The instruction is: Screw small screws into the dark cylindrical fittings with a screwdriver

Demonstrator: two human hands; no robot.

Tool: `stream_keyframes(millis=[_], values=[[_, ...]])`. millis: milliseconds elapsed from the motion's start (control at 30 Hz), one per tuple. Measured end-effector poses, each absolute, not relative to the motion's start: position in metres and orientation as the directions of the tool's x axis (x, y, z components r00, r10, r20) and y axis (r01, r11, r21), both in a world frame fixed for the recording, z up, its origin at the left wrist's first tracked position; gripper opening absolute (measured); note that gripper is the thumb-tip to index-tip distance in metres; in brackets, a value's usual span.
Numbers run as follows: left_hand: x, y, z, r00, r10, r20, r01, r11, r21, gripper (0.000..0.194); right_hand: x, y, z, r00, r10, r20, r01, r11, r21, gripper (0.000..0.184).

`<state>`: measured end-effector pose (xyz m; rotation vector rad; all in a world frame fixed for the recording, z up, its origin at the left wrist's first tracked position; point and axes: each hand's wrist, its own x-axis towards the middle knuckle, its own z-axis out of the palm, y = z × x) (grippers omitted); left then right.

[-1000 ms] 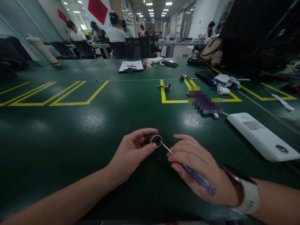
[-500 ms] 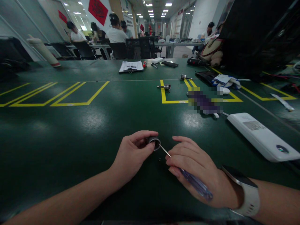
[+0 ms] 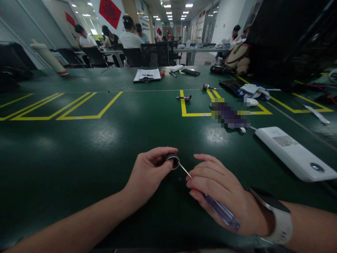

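My left hand [image 3: 150,168] pinches a small round metal cup-shaped part [image 3: 173,161] between thumb and fingers, its open rim facing right. In my right hand [image 3: 221,189] is a screwdriver [image 3: 221,212] with a clear purplish handle and a thin metal shaft. The shaft slants up to the left, and its tip goes in at the rim of the metal part; the tip itself is hidden. Just below the part, a tiny dark ring-like piece [image 3: 179,179] lies on the green table [image 3: 105,161].
Two similar metal parts with shafts, a nearer one [image 3: 186,98] and a farther one [image 3: 206,86], lie by yellow tape. To the right is a white power bank [image 3: 295,153] with a cable. A clipboard [image 3: 147,75] and a phone [image 3: 191,72] lie farther back. People sit beyond.
The screwdriver's handle has turned slightly and dipped a little at its rear end. My left hand and the metal part stay almost still.
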<state>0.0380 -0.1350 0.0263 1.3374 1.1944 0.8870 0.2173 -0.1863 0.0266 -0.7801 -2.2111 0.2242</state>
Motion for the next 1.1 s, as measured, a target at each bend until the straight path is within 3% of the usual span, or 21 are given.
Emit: stream_keyframes(millis=[467, 1100], values=[[0.0384, -0.1371, 0.0236, 0.244, 0.966, -0.086, 0.189, 0.039, 0.981, 0.026, 0.2157, -0.1882, 0.0258, -0.540, 0.592, 0.598, 0.517, 0.794, -0.319, 0.010], [0.0395, -0.1366, 0.0265, 0.222, 0.968, -0.117, 0.146, 0.086, 0.986, 0.025, 0.2154, -0.1886, 0.0262, -0.533, 0.596, 0.601, 0.514, 0.792, -0.329, 0.013]])
